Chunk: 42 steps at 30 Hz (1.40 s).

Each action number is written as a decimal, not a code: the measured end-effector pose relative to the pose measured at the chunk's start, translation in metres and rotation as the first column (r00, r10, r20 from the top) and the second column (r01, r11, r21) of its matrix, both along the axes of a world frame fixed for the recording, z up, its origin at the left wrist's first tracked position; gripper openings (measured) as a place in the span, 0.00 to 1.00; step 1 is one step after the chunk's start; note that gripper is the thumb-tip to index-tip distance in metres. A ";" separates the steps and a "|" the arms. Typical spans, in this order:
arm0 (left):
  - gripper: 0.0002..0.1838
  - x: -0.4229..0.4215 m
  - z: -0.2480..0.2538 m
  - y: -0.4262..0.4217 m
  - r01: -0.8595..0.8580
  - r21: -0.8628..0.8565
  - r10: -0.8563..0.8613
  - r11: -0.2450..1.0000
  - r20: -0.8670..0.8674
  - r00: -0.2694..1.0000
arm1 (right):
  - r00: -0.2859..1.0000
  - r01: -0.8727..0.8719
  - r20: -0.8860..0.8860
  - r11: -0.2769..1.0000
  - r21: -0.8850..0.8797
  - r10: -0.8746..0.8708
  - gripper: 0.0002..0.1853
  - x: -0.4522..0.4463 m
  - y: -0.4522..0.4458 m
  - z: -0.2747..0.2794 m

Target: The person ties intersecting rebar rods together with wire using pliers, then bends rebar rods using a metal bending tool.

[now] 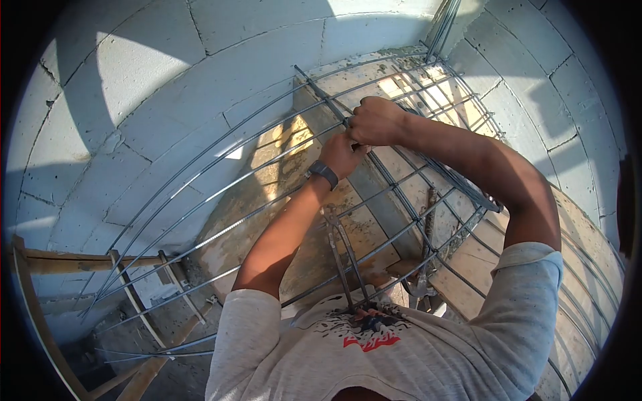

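My left hand (341, 154) and my right hand (376, 121) meet over a grid of steel rebar (406, 198), at a crossing near the upper middle of the view. The fingers of both are closed, and what they pinch is too small and hidden to name. A dark watch (324, 173) is on my left wrist. Below my hands, long-handled pincers (344, 247) stand near my shirt, with their jaws up against the grid, held by neither hand.
Pale block walls (267, 40) rise behind and at the right. Long loose bars (200, 175) run to the lower left, above a wooden ladder-like frame (137, 294). Plywood boards (468, 267) lie under the grid. A bundle of upright bars (445, 27) stands in the back corner.
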State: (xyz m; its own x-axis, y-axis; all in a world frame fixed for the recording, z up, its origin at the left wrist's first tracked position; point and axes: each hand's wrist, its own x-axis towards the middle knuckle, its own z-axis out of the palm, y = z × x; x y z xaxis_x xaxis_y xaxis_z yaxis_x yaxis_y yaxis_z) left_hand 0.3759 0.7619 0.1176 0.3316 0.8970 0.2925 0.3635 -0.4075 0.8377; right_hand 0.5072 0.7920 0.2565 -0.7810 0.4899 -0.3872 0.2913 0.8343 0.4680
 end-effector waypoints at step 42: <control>0.10 0.002 0.001 -0.004 -0.057 0.051 0.052 0.997 0.100 0.994 | 0.948 0.285 -0.134 0.958 -0.038 -0.287 0.09 0.059 -0.019 0.000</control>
